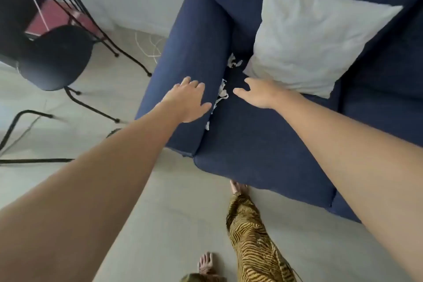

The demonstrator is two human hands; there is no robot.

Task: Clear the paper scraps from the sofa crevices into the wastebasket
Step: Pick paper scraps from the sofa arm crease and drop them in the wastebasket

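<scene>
While the person stands barefoot on the pale floor (178,213), one leg in gold zebra-striped trousers (251,242) set close to the front edge of the navy sofa (263,139), both bare arms reach forward over the seat. The left hand (187,101) lies palm down on the top of the sofa's armrest (187,52), fingers spread flat and holding nothing, its thumb pointing toward the crevice. The right hand (258,94) hovers over the seat cushion just across that gap, fingers loosely parted and curled downward, thumb stretched toward the crack; it grips nothing either.

Between the two hands, white paper scraps (220,96) are wedged in the crevice where the armrest meets the seat cushion. They run in a ragged line along the crack, from a small piece near the front of the cushion, past a larger crumpled strip level with the hands. Farther back in the same gap sits another crumpled white scrap (233,60), just beside the corner of a light grey pillow (313,36) that rests on the seat against the backrest.

Beyond the armrest, to the left, a black wire-legged chair (55,57) stands on the floor, with thin white cable (148,46) loose near the wall.
</scene>
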